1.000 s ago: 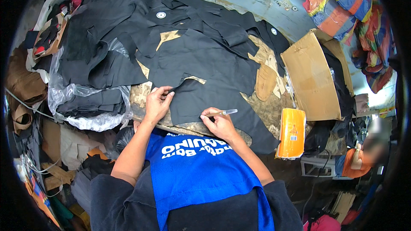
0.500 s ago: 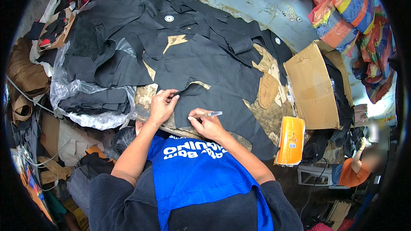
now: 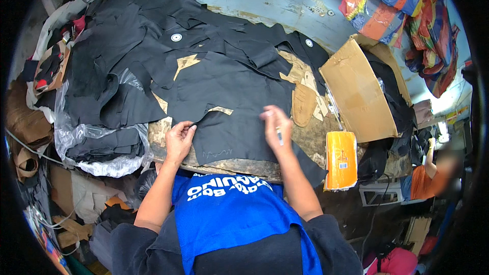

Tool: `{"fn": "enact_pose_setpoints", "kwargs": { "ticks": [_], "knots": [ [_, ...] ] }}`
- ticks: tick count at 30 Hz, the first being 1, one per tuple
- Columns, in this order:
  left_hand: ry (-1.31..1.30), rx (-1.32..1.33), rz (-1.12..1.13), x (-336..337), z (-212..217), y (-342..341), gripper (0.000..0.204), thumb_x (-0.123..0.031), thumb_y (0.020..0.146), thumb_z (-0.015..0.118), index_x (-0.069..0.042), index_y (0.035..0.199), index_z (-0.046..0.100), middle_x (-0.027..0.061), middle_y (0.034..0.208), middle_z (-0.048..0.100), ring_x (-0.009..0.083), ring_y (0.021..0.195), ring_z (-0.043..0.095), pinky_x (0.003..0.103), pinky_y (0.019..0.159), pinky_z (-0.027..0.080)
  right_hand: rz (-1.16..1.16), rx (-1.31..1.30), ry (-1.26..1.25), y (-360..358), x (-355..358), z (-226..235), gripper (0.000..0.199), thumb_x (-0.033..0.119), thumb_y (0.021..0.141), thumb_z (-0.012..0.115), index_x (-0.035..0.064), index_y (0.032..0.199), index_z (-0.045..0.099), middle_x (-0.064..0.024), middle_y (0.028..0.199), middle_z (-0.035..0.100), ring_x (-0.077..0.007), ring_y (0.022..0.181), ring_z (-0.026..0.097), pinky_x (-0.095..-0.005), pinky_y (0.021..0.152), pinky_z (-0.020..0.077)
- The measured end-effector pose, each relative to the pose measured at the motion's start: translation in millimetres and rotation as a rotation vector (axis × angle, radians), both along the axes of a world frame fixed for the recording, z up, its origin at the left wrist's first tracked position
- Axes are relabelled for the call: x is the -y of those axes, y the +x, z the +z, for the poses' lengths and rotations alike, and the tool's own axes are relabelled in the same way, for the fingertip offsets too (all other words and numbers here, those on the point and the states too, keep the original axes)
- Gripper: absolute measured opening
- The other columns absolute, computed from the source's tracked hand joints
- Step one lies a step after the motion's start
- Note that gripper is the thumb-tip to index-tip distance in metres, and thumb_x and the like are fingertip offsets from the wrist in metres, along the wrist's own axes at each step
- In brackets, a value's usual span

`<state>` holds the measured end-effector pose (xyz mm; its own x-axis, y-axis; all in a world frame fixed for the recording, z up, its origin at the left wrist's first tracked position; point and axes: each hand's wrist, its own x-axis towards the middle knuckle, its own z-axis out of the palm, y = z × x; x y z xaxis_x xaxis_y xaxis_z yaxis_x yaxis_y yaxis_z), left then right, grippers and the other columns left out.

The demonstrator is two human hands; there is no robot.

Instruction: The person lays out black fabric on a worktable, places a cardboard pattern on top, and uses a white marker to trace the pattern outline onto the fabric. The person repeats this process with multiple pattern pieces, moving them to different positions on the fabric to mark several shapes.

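Note:
A black leather-like sheet (image 3: 229,132) lies over the worn wooden board in front of me. My left hand (image 3: 179,141) is at its left edge, with thumb and fingers closed on a raised bit of that edge. Faint scribbled marks (image 3: 217,154) run along the sheet's near part. Over the sheet's right side, my right hand (image 3: 278,128) is lifted and partly smeared by motion. A slim pen (image 3: 279,136) is held in it, mostly hidden by the palm. To the right of that hand lies a tan, sole-shaped pattern piece (image 3: 304,104).
More black sheets (image 3: 147,25) are heaped across the far side. At the right stand an open cardboard box (image 3: 359,91) and an orange box (image 3: 341,160). A clear plastic bag (image 3: 102,165) of black pieces sits at left. A person (image 3: 433,178) is at far right.
My right hand has moved right and away from the near edge with the pen, uncovering the scribbled marks. My left hand stays at the sheet's edge. The whole view has shifted slightly.

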<state>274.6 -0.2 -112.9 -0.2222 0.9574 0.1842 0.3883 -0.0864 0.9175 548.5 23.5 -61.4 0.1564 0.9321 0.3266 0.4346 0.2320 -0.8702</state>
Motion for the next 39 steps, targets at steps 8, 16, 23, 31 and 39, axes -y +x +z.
{"fn": "enact_pose_setpoints", "kwargs": {
  "ticks": [8,16,23,31,39],
  "knots": [
    [-0.061,0.092,-0.007,1,-3,-11,0.013,-0.007,0.084,0.066,0.003,0.092,0.065,-0.0005,0.072,0.061,0.0031,0.062,0.05,0.018,0.057,0.043,-0.546,0.733,-0.146,121,-32,-26,0.062,0.029,0.063,0.082,-0.0063,0.11,0.06,-0.0238,0.096,0.066,-0.0349,0.091,0.064,-0.0397,0.081,0.0496],
    [-0.031,-0.019,0.097,13,7,-26,0.015,-0.007,0.083,0.065,0.001,0.095,0.062,0.0046,0.084,0.062,0.012,0.073,0.056,0.025,0.068,0.046,-0.702,0.537,-0.495,126,-39,-17,0.065,0.023,0.057,0.085,-0.0026,0.112,0.059,-0.0218,0.107,0.064,-0.0358,0.098,0.061,-0.0409,0.087,0.0469],
    [0.342,-0.372,-0.289,28,41,55,0.016,-0.001,0.076,0.064,-0.003,0.092,0.064,0.0131,0.095,0.065,0.0298,0.089,0.062,0.039,0.081,0.049,-0.299,0.142,0.24,35,3,-20,0.025,0.009,0.08,0.061,0.0003,0.104,0.061,-0.0165,0.097,0.062,-0.0333,0.096,0.058,-0.0405,0.086,0.0447],
    [0.011,-0.844,-0.949,6,30,89,0.064,-0.038,0.093,0.043,-0.001,0.142,0.026,0.0156,0.15,0.025,0.0286,0.141,0.018,0.046,0.113,0.015,0.165,0.204,0.116,10,38,-48,0.026,0.003,0.076,0.068,0.0032,0.102,0.064,-0.0147,0.104,0.066,-0.0333,0.108,0.059,-0.0411,0.096,0.0446],
    [-0.214,-1.084,-0.628,-18,39,-19,0.058,-0.038,0.093,0.041,-0.009,0.143,0.031,0.0118,0.151,0.022,0.0282,0.141,0.016,0.055,0.111,0.013,0.042,0.336,0.044,34,60,-40,0.027,0.008,0.074,0.071,0.0032,0.1,0.064,-0.016,0.108,0.065,-0.0331,0.109,0.057,-0.04,0.093,0.046]
  ]
}}
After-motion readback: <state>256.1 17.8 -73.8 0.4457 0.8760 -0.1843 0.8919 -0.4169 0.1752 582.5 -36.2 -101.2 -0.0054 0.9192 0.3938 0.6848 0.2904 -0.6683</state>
